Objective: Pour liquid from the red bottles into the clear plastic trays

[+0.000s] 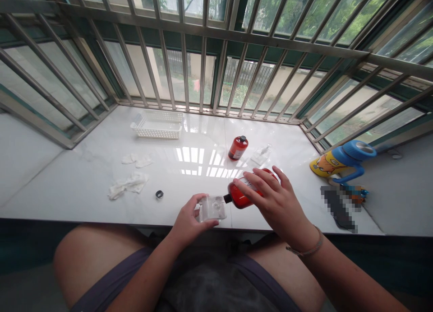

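My right hand (272, 199) is wrapped round a red bottle (241, 195) tipped on its side, with its uncapped mouth pointing left at a small clear plastic container (212, 208). My left hand (189, 221) pinches that container at the front edge of the white marble sill (84, 181). A small black cap (159, 194) lies on the sill to the left of my left hand. A second red bottle (238, 148) with a black cap stands upright farther back, and beside it lies another clear container (261, 155).
A white plastic basket (157, 125) stands at the back left. Crumpled white wipes (128, 184) lie at the left. A blue and yellow kids' bottle (343, 160) lies on the right, next to a dark blurred object (338, 208). Metal window bars enclose the sill.
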`<state>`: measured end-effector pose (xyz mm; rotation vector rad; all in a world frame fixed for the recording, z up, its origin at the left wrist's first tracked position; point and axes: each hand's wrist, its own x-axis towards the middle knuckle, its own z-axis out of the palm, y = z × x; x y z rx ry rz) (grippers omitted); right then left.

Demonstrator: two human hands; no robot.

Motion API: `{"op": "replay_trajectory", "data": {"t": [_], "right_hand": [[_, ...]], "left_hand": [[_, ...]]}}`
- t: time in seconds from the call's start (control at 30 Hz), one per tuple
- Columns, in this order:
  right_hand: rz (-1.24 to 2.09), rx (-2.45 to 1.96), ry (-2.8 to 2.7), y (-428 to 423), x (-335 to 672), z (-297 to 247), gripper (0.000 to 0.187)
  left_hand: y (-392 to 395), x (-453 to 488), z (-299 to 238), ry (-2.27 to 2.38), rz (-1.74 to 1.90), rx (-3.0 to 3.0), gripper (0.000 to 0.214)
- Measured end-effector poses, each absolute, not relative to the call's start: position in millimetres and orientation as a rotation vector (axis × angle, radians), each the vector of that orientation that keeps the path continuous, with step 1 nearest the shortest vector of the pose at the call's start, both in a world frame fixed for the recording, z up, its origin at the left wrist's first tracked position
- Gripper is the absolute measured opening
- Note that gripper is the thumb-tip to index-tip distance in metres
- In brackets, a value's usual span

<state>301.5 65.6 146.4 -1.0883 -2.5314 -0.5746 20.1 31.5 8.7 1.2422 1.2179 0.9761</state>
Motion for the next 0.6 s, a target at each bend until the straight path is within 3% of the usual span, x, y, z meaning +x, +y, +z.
{"op": "replay_trajectory", "data": {"t": [0.6], "right_hand": [[-0.588,-1.069,-2.548,66.8,297.2,152.9,0.057]], "left_hand": [[31.9,21.3,4.7,1.148,1.000,1.191,0.077]]}}
